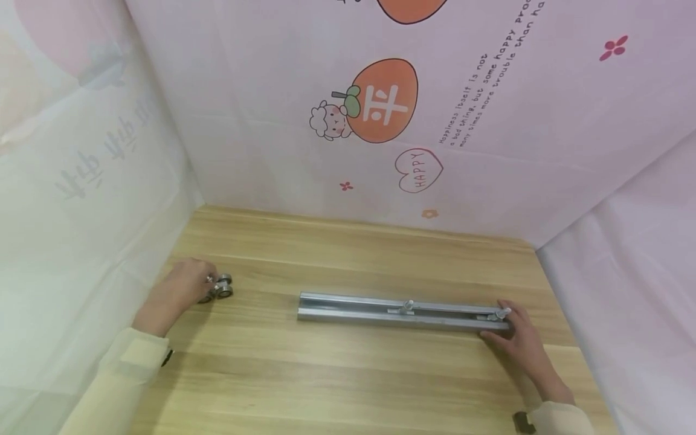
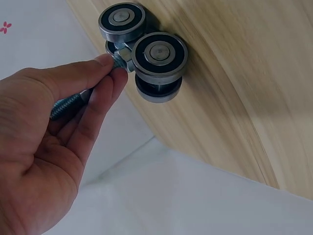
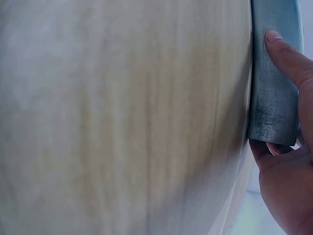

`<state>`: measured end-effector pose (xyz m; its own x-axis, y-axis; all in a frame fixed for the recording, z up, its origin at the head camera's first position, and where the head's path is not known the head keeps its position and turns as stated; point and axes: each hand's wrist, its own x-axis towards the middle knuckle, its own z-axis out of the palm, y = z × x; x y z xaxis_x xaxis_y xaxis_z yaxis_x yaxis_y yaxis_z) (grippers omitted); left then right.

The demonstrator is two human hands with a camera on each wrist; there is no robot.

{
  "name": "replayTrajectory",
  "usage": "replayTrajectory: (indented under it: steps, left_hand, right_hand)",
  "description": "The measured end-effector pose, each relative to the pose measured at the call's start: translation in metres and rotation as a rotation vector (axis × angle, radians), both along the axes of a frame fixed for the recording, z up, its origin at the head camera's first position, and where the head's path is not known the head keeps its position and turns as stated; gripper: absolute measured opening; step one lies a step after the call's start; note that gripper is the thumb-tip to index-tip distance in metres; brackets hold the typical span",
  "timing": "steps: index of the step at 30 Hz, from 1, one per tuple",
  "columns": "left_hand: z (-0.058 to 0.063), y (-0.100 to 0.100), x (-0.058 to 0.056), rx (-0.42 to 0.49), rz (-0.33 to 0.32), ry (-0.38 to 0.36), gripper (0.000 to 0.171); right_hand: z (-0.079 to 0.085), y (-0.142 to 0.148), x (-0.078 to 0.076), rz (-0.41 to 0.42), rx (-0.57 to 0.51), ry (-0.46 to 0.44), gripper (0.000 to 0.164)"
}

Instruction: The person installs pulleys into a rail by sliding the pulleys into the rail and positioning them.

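My left hand point(image 1: 185, 287) pinches the threaded bolt point(image 2: 68, 105) of a roller trolley between thumb and fingers. The trolley point(image 2: 160, 54) has steel wheels with dark bearing faces and stays close over the wooden table at the left. To the right lies a silver metal track point(image 1: 348, 307), its slot facing up. My right hand point(image 1: 524, 344) grips the track's right end, the thumb along the near side point(image 3: 274, 88) and fingers round the far side. Inside the slot, one bolt point(image 1: 408, 306) stands up partway along, and another bolt point(image 1: 501, 314) sits near the right hand.
The wood-grain table point(image 1: 337, 380) is bordered at the back by a printed cloth wall point(image 1: 272, 121). More cloth hangs at the left side point(image 1: 81, 241) and the right side point(image 1: 625, 272). A stretch of table lies between the trolley and the track's left end.
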<state>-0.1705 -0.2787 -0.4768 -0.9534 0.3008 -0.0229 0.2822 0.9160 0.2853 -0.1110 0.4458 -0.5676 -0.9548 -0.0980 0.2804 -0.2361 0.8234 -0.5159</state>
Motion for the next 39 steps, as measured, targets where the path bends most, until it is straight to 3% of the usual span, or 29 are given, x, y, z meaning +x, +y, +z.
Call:
replayTrajectory:
  steps: [5, 21, 29, 39]
  left_hand:
    - [0.000, 0.011, 0.002, -0.008, -0.039, 0.039, 0.006]
    - [-0.002, 0.066, 0.010, -0.006, -0.177, 0.060, 0.010]
    - [-0.002, 0.092, 0.016, 0.008, -0.171, 0.027, 0.009]
    - [-0.003, 0.115, 0.014, -0.015, -0.253, 0.062, 0.011]
  right_hand:
    - [0.000, 0.000, 0.000, 0.004, 0.004, -0.002, 0.091]
    - [0.000, 0.001, 0.003, 0.001, 0.008, -0.010, 0.090]
    - [0.002, -0.002, 0.001, 0.002, 0.016, -0.001, 0.089]
    - [0.005, -0.005, 0.002, 0.009, 0.018, 0.017, 0.087]
